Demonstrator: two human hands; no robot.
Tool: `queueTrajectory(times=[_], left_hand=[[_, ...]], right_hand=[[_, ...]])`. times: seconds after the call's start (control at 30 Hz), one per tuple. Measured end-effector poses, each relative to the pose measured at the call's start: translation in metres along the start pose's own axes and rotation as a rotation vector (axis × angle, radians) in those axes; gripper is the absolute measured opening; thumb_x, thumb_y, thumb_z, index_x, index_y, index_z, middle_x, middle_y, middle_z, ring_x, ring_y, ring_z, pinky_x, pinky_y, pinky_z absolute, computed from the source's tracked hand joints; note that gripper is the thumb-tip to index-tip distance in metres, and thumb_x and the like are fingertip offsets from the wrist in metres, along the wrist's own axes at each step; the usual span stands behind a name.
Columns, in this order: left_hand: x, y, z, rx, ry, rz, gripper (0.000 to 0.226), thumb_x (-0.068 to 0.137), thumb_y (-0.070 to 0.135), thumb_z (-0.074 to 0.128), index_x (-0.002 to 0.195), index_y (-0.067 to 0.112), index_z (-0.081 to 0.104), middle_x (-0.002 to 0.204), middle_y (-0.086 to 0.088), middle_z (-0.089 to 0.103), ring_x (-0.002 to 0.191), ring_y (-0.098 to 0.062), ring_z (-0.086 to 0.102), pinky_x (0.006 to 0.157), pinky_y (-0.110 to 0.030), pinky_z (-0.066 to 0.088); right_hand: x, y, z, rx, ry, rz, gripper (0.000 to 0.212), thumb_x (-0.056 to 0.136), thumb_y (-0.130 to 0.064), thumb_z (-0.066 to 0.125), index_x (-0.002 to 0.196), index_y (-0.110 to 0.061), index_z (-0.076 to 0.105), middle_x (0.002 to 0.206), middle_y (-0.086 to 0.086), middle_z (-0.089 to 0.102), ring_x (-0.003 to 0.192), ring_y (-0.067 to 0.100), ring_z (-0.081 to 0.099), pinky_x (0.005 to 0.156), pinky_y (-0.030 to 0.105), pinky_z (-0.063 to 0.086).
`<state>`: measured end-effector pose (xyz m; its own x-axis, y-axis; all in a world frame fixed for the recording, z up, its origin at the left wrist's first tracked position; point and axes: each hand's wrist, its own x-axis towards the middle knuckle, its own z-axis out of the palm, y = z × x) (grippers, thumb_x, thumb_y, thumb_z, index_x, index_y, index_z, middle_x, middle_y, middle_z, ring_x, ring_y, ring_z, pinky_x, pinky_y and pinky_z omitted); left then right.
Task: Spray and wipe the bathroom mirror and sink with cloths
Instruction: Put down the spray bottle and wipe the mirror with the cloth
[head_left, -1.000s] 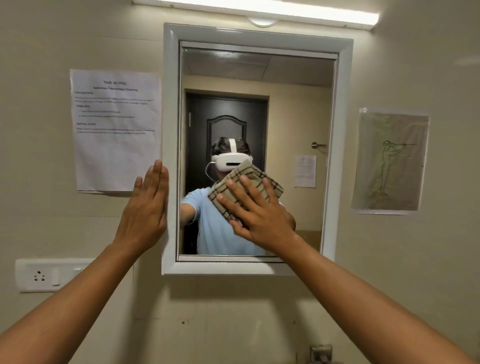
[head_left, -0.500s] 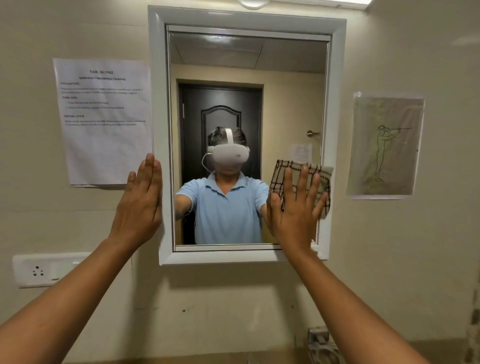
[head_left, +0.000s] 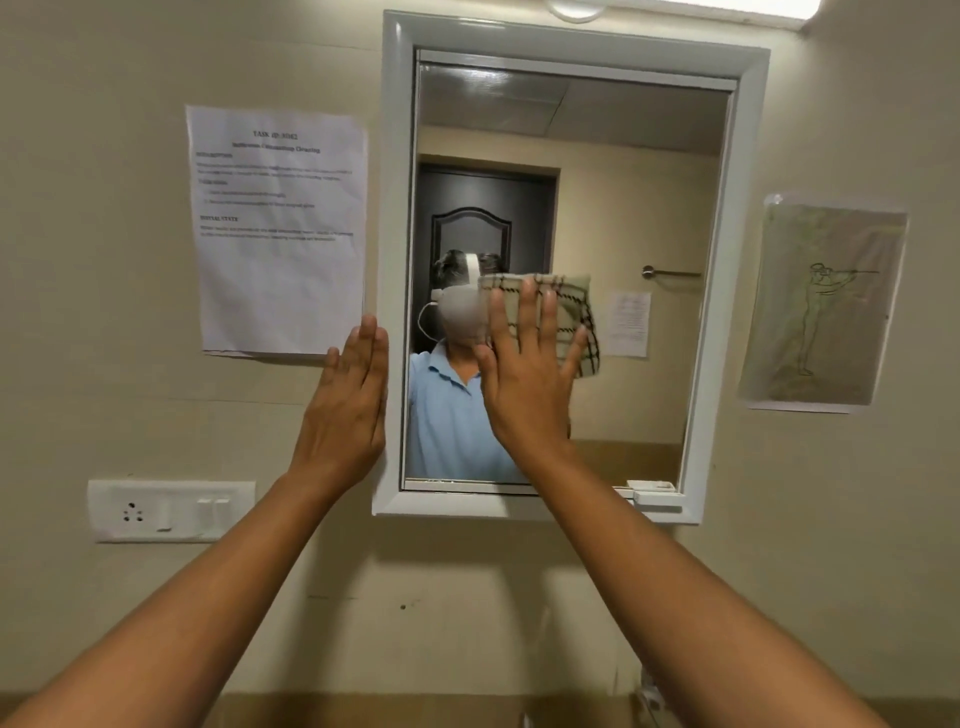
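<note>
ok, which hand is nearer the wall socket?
Left. The left hand rests flat on the mirror frame's left edge, above and right of the socket. The right hand presses the cloth on the glass, farther right.

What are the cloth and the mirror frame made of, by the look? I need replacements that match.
Cloth: woven fabric, likely cotton, matte beige with dark checked lines; it folds softly under the right hand. Mirror frame: white with a smooth, slightly glossy moulded profile, probably plastic or painted wood; the picture cannot settle which.
</note>
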<state>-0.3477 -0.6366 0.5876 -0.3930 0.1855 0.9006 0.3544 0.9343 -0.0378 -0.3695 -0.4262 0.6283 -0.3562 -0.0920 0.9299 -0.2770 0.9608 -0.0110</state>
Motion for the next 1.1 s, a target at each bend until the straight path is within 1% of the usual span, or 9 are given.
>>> queueTrajectory(times=[0.13, 0.23, 0.27, 0.37, 0.43, 0.6, 0.7, 0.93, 1.1], left_hand=[[-0.006, 0.000, 0.001, -0.007, -0.008, 0.011, 0.081, 0.091, -0.003, 0.047, 0.155, 0.007, -0.001, 0.164, -0.012, -0.005, 0.152, -0.023, -0.003, 0.123, -0.045, 0.010], [-0.008, 0.000, 0.002, -0.012, -0.015, 0.027, 0.075, 0.093, 0.000, 0.043, 0.155, 0.005, 0.001, 0.164, -0.013, -0.004, 0.152, -0.024, -0.001, 0.123, -0.047, 0.012], [-0.009, 0.000, 0.002, -0.012, -0.015, 0.033, 0.073, 0.094, 0.002, 0.040, 0.155, 0.005, 0.001, 0.164, -0.014, -0.003, 0.152, -0.024, -0.001, 0.122, -0.048, 0.012], [-0.011, -0.001, 0.004, -0.018, -0.021, 0.033, 0.067, 0.096, 0.009, 0.034, 0.155, 0.005, 0.002, 0.164, -0.013, -0.003, 0.152, -0.024, 0.000, 0.122, -0.049, 0.014], [-0.013, -0.001, 0.005, -0.017, -0.019, 0.034, 0.067, 0.096, 0.013, 0.032, 0.155, 0.005, 0.002, 0.164, -0.013, -0.003, 0.152, -0.025, 0.000, 0.121, -0.051, 0.015], [-0.015, 0.001, 0.005, 0.014, -0.023, 0.023, 0.069, 0.095, 0.011, 0.032, 0.155, 0.006, -0.002, 0.164, -0.012, -0.007, 0.152, -0.024, -0.002, 0.121, -0.051, 0.015], [-0.016, 0.003, 0.004, 0.028, -0.027, 0.010, 0.068, 0.095, 0.014, 0.028, 0.155, 0.007, -0.003, 0.164, -0.011, -0.008, 0.152, -0.023, -0.003, 0.122, -0.050, 0.013], [-0.016, 0.004, 0.006, 0.057, -0.031, -0.017, 0.067, 0.098, 0.021, 0.027, 0.155, 0.011, -0.006, 0.164, -0.008, -0.009, 0.152, -0.023, -0.004, 0.122, -0.050, 0.015], [-0.015, 0.005, 0.004, 0.070, -0.040, -0.027, 0.068, 0.097, 0.020, 0.027, 0.155, 0.011, -0.006, 0.164, -0.008, -0.008, 0.152, -0.023, -0.003, 0.122, -0.049, 0.014]], right_hand=[[0.016, -0.044, 0.004, 0.013, -0.019, -0.035, 0.060, 0.104, -0.046, 0.020, 0.157, -0.026, 0.002, 0.165, 0.006, -0.005, 0.152, 0.027, -0.008, 0.117, 0.061, -0.005], [0.003, -0.054, 0.005, 0.029, -0.073, -0.084, 0.067, 0.098, -0.053, -0.010, 0.157, -0.025, 0.003, 0.163, 0.005, -0.013, 0.151, 0.026, -0.012, 0.117, 0.060, -0.008], [-0.006, -0.055, 0.009, 0.019, -0.092, -0.123, 0.068, 0.098, -0.054, -0.011, 0.157, -0.025, 0.003, 0.163, 0.005, -0.013, 0.151, 0.025, -0.011, 0.117, 0.061, -0.006], [-0.037, -0.058, 0.024, -0.010, -0.069, -0.181, 0.061, 0.104, -0.045, 0.022, 0.158, -0.024, 0.002, 0.165, 0.006, -0.006, 0.152, 0.026, -0.008, 0.117, 0.062, 0.002], [-0.061, -0.056, 0.034, -0.009, -0.065, -0.194, 0.063, 0.104, -0.043, 0.031, 0.158, -0.024, 0.004, 0.165, 0.006, -0.004, 0.152, 0.025, -0.006, 0.118, 0.061, 0.004], [-0.095, -0.023, 0.037, -0.062, -0.093, -0.407, 0.063, 0.104, -0.044, 0.033, 0.158, -0.024, 0.007, 0.165, 0.005, 0.003, 0.153, 0.024, 0.001, 0.116, 0.062, 0.016], [-0.090, 0.003, 0.030, -0.099, -0.105, -0.473, 0.058, 0.105, -0.043, 0.030, 0.157, -0.025, 0.012, 0.165, 0.004, 0.005, 0.153, 0.024, 0.000, 0.118, 0.060, 0.009], [-0.063, 0.080, 0.004, -0.145, -0.061, -0.216, 0.061, 0.103, -0.048, 0.024, 0.157, -0.026, 0.003, 0.165, 0.007, 0.003, 0.152, 0.026, -0.003, 0.118, 0.061, 0.003], [-0.074, 0.114, -0.003, -0.063, 0.007, 0.148, 0.067, 0.102, -0.052, 0.028, 0.158, -0.024, 0.003, 0.165, 0.008, -0.005, 0.152, 0.027, -0.007, 0.118, 0.063, 0.002]])
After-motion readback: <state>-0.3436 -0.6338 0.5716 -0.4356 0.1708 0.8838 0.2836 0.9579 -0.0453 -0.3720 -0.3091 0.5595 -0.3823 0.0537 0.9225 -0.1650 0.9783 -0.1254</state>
